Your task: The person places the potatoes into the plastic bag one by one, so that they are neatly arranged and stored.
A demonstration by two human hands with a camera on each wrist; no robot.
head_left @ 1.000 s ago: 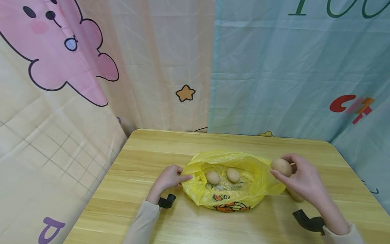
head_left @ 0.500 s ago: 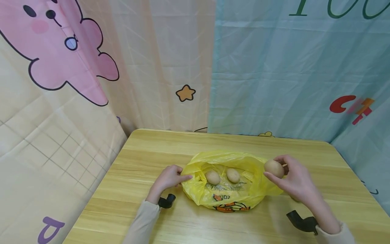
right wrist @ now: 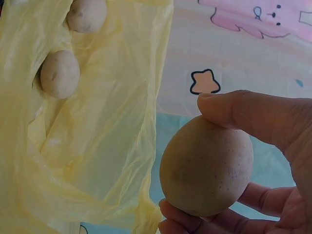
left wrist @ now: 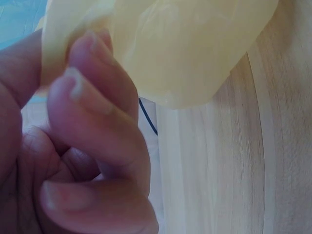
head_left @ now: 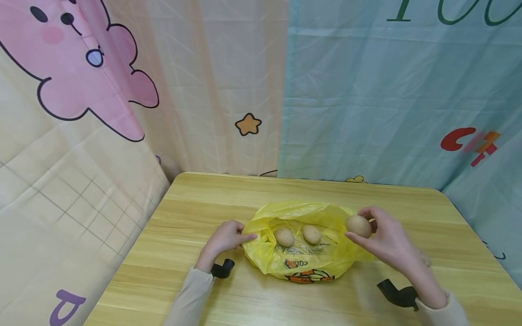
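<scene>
Nearest, at the lower edge, pale sleeves (head_left: 187,290) are cut off by the frame. The left hand (head_left: 225,237) pinches the left rim of a yellow plastic bag (head_left: 307,209) between thumb and fingers. The right hand (head_left: 385,240) has thumb and fingers curled around a tan, potato-like item (head_left: 359,226), held up at the bag's right rim. Over the last second this hand has come leftward, bringing the item closer to the bag's mouth; it is not yet inside. Two similar items (head_left: 311,234) lie in the bag, apart from each other, as before.

Beyond the right wrist, a tan shape (head_left: 425,257) is mostly hidden; what it is cannot be told. Nor can any contact between held item and plastic. The bag's printing is only partly readable. Behind the wooden counter (head_left: 204,194) hang patterned curtains (head_left: 338,113), cropped above.
</scene>
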